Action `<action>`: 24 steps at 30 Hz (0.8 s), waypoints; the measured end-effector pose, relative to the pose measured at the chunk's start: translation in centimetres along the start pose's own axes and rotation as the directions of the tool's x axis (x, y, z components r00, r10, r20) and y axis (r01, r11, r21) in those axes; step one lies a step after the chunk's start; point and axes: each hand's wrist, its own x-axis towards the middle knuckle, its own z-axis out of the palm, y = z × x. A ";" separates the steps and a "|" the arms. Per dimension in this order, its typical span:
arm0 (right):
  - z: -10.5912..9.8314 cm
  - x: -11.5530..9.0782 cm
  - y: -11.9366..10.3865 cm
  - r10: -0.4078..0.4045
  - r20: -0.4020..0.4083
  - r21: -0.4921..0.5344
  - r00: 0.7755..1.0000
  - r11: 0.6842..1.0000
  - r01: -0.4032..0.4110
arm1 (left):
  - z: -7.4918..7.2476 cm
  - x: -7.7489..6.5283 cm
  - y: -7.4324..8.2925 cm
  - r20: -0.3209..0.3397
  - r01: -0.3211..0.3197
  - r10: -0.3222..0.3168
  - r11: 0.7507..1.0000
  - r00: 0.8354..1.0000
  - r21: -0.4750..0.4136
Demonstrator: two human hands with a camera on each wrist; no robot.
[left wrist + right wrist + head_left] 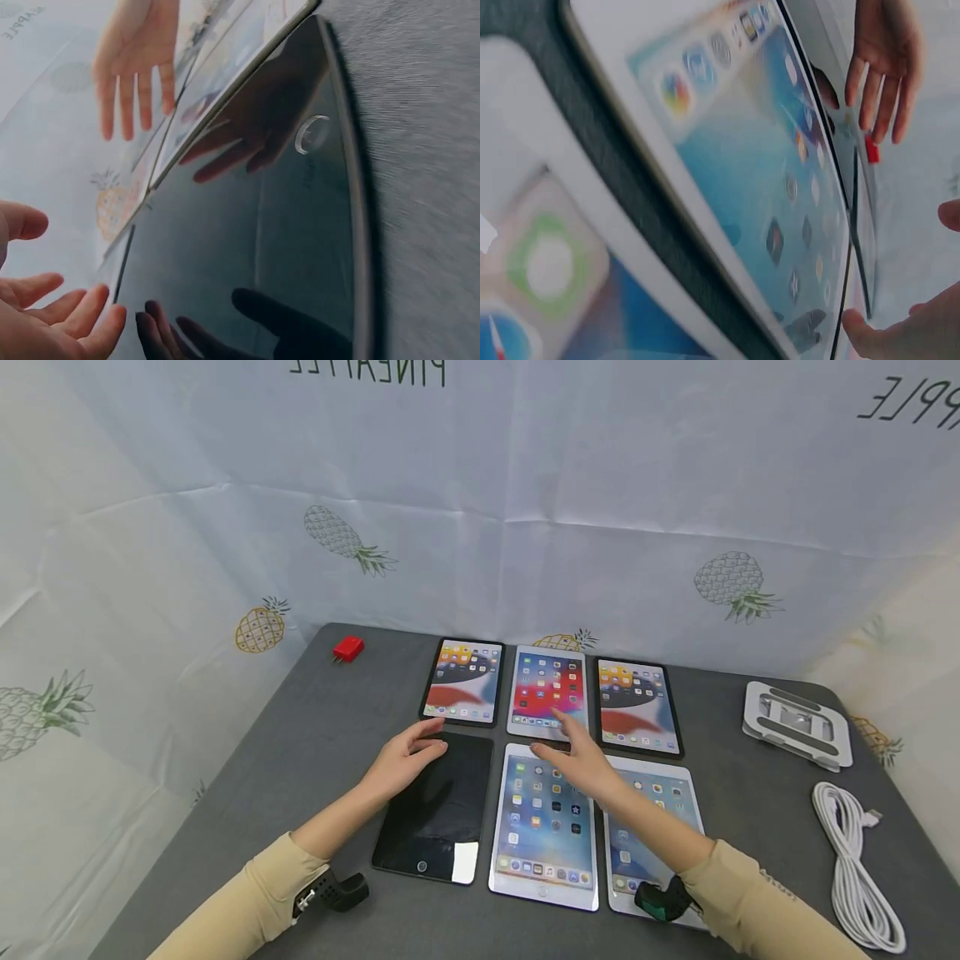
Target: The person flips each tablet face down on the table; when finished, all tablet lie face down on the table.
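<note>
Six-fold rows aside, several tablets lie flat, three at the back and three in front. My left hand (405, 762) hovers with loosely spread fingers over the upper left part of a black tablet (431, 818), whose screen is dark and mirrors the hands. Above the top edge of a white tablet (543, 831) with a lit home screen is my right hand (583, 762), its fingers relaxed and holding nothing. My right forearm partly hides another white tablet (667, 789). In the right wrist view, right-hand fingers (862, 334) show beyond the lit screen.
Behind stand the black-framed tablet (462, 681), the white tablet (548, 689) and a second black-framed tablet (637, 706), all lit. A red plug adapter (348, 649) lies at the back left. Right of the tablets are a folded silver stand (797, 724) and a coiled white cable (855, 868).
</note>
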 end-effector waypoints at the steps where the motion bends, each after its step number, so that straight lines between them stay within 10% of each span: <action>1: 0.3 -0.2 -0.2 0.018 0.010 0.019 1.000 1.000 -0.018 | -0.3 -0.3 -0.1 0.006 0.006 -0.006 1.000 1.000 -0.001; 17: 4.7 -3.0 -2.1 0.088 0.266 0.444 0.960 0.873 -0.203 | -3.7 -3.5 -0.6 0.076 0.159 -0.164 0.985 0.984 0.060; 24: 5.8 -4.0 -2.9 0.059 0.351 0.522 0.935 0.816 -0.248 | -4.2 -4.0 -0.8 0.160 0.275 -0.252 0.951 0.954 -0.142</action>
